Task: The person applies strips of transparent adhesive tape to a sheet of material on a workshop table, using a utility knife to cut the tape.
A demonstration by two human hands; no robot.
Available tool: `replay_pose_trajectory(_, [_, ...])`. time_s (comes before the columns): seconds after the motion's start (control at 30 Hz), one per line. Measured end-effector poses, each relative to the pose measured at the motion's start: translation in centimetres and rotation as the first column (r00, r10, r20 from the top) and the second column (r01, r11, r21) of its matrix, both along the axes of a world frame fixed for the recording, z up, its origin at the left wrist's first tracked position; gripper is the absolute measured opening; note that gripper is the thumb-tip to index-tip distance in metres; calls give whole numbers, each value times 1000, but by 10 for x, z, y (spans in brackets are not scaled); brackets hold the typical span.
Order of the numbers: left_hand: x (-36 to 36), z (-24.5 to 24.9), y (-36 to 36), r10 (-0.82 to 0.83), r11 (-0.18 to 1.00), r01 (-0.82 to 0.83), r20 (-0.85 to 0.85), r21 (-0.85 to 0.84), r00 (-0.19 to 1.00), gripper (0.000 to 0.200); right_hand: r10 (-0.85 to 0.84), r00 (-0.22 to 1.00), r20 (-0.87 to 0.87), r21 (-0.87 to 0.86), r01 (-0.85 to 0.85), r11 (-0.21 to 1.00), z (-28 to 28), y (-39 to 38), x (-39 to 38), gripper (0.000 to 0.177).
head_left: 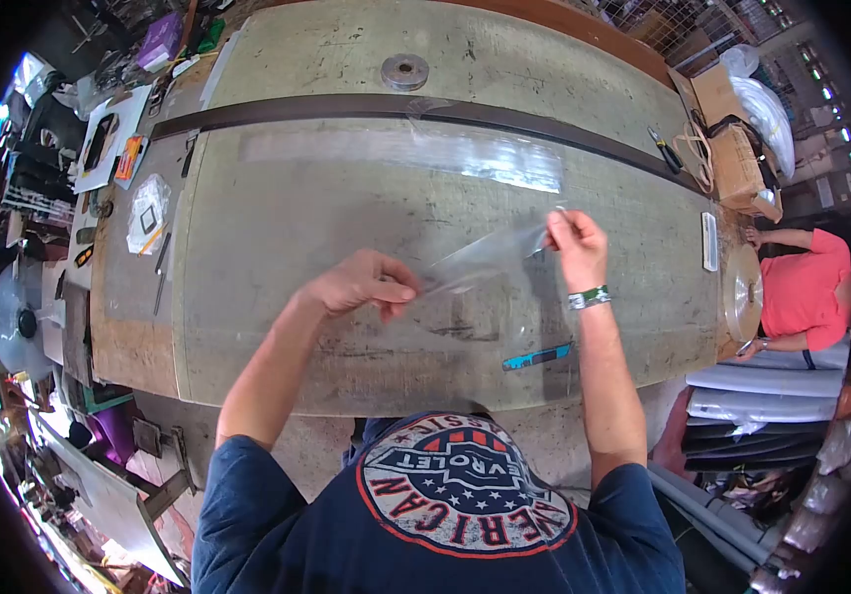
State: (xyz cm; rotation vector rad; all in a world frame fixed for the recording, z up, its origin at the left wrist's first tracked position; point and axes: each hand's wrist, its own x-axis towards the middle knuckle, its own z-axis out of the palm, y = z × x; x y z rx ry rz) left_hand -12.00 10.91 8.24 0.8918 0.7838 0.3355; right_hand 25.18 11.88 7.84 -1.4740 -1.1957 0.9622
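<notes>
Between my hands stretches a piece of clear plastic film [490,255], held above the worktable [277,238]. My left hand [361,283] is closed on its lower left end, thumb against fingers. The upper right end is pinched in my right hand [579,245], whose wrist wears a patterned band. Beyond them, a long clear plastic strip [485,160] lies flat in front of a dark straight bar [306,107]. A teal utility knife [537,356] rests near the table's front edge, below my right hand.
A roll of tape [405,72] sits beyond the bar. Pliers [665,150] and a cardboard box [742,170] are at the right. Another person in a red shirt [803,287] stands at the right edge, holding a round clear coil [742,292]. Papers and tools lie left.
</notes>
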Motion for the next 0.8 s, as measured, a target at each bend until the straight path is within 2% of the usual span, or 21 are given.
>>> replay_pose_trajectory(0.1, [-45,-3,36,-3,1000,2,-64,-21,998,37,-159,987,-5,-36,159,987,-7,22,27,22])
replay_pose_trajectory(0.17, [-73,-4,63,5,1000,-8,-110,-28,994,39,-190,981,40,-74,193,979,-20,39,43,23])
replay_pose_trajectory(0.27, [-108,3,107,-75,991,53,-179,-122,981,37,-266,963,31,-97,268,959,-42,69,55,23])
replay_pose_trajectory(0.37, [-148,3,153,6,1000,6,-397,29,918,32,-392,914,103,-69,400,914,-58,102,49,22])
replay_pose_trajectory(0.4, [-175,-17,172,95,993,-57,-394,107,914,28,-398,908,128,-77,409,909,-65,113,52,20])
replay_pose_trajectory(0.43, [-181,-18,186,186,975,-120,-383,189,905,24,-390,914,108,-10,394,919,-79,126,57,19])
replay_pose_trajectory(0.5, [-183,-1,203,377,902,-204,-461,382,803,17,-373,925,70,126,363,923,-114,149,64,16])
replay_pose_trajectory(0.57, [-232,-33,244,235,907,55,-610,419,757,12,-404,911,78,87,398,913,-127,159,61,14])
replay_pose_trajectory(0.63, [-267,-52,267,220,869,208,-726,449,652,13,-473,870,143,17,475,880,-127,162,47,14])
replay_pose_trajectory(0.67, [-275,-55,268,267,848,234,-765,476,586,15,-463,882,87,100,455,885,-148,163,54,15])
replay_pose_trajectory(0.7, [-276,-57,266,312,826,265,-795,498,520,19,-467,875,126,106,456,884,-148,161,50,16])
replay_pose_trajectory(0.73, [-270,-58,260,497,705,381,-800,598,337,21,-473,865,166,113,459,881,-145,157,40,16])
replay_pose_trajectory(0.77, [-262,-58,251,677,563,512,-718,648,164,24,-480,853,206,124,463,877,-142,157,34,17])
replay_pose_trajectory(0.8, [-253,-58,250,827,420,646,-562,637,16,26,-487,846,216,130,470,873,-149,157,38,18])
